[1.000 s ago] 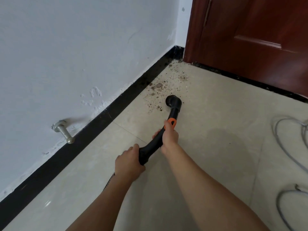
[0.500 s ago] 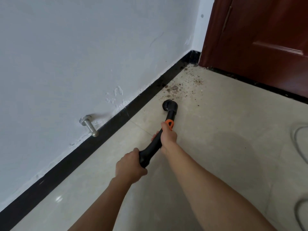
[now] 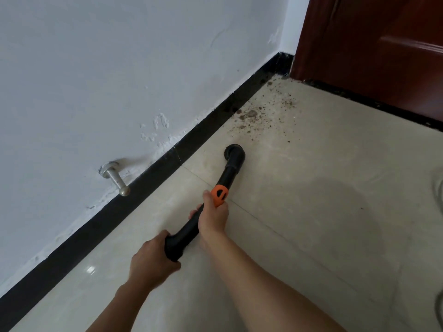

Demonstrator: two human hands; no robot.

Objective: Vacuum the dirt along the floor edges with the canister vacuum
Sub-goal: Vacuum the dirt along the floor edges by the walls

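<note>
A doorstop [image 3: 115, 177] juts out left of the left grip [image 3: 151, 262], which curls round the rear end of the black wand [image 3: 185, 236]. The right grip [image 3: 213, 216] wraps it behind an orange collar [image 3: 220, 195]. Beyond, the round nozzle [image 3: 233, 153] meets the floor [image 3: 311, 212], short of the dirt [image 3: 259, 116].

A: That vacuum tube [image 3: 230, 173] is all black, save one orange collar [image 3: 220, 194].
B: Black skirting [image 3: 143, 188] too, under a plain white wall [image 3: 119, 68].
A: The door [image 3: 371, 44] is a dark reddish brown. The floor tiles [image 3: 311, 212] are cream, unpatterned.
B: And the dirt [image 3: 254, 116] is brown specks scattered over them. Silver doorstop [image 3: 115, 177], there.
</note>
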